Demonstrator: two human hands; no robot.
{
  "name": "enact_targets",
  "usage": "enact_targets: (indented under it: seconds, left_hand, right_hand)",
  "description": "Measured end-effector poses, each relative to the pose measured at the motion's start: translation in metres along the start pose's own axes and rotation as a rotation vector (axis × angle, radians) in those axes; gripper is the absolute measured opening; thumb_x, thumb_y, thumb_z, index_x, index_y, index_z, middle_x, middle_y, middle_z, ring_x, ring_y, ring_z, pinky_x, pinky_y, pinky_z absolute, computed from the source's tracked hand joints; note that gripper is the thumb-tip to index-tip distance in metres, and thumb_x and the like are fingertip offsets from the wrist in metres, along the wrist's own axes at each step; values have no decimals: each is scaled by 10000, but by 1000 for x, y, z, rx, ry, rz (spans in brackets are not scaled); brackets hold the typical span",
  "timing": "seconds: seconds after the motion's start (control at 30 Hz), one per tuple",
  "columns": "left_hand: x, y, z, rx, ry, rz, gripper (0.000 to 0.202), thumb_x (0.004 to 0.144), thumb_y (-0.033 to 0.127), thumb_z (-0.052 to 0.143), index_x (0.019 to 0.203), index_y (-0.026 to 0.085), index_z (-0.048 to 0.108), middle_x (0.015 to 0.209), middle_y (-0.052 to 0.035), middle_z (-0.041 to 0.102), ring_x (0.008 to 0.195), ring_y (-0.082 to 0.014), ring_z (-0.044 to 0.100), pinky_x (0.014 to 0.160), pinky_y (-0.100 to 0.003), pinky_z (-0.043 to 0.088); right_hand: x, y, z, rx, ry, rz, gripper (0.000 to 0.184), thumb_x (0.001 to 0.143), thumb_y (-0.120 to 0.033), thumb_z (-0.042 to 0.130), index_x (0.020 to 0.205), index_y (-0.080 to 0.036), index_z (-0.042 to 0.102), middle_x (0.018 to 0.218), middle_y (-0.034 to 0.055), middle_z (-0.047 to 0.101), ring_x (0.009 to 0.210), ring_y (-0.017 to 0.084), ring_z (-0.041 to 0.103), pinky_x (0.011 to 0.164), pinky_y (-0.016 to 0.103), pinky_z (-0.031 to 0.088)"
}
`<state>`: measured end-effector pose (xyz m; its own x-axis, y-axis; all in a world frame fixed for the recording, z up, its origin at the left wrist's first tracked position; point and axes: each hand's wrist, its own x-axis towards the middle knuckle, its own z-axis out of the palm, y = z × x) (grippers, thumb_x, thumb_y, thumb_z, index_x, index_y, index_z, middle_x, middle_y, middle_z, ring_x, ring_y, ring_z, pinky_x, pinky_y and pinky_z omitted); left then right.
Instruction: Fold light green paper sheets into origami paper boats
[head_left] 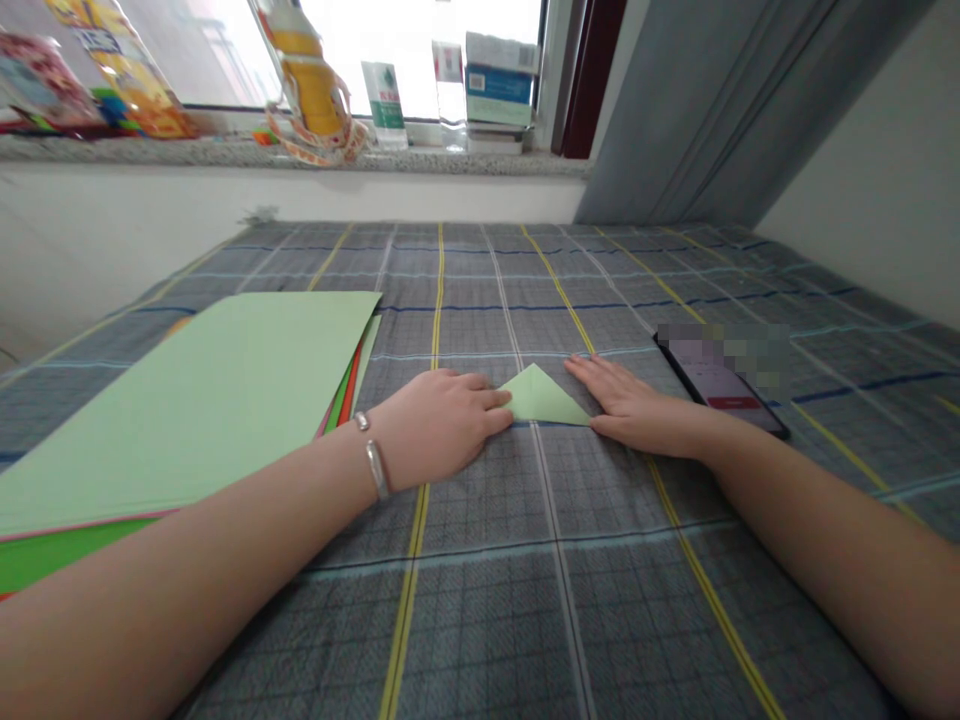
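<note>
A small light green paper, folded into a triangle, lies flat on the grey checked cloth. My left hand, with a silver bracelet on its wrist, rests on the triangle's left corner with the fingers bent and pressed down. My right hand lies flat and stretched out on the triangle's right side, covering that edge. Both forearms reach in from the bottom of the view.
A stack of large coloured sheets, light green on top, lies at the left. A phone lies right of my right hand. Bottles, packets and boxes stand on the windowsill; a grey curtain hangs at the back right.
</note>
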<state>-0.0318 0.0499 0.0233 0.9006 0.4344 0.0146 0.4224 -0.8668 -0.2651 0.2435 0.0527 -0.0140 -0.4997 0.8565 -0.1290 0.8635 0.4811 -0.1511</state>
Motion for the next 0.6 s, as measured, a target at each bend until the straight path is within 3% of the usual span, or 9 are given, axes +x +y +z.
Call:
enact_targets:
  seconds: [0.6]
  left_hand:
    - [-2,0,-2,15,-116,-122,210,887,170,465,894,186,674,1045,-41,687,894,-217,625,726,-340,484]
  right_hand:
    - [1,5,2,4,-30,-20,757,799,-200,413,1503,-162,136,1574,115,99,1432,246,43,1155,485,142]
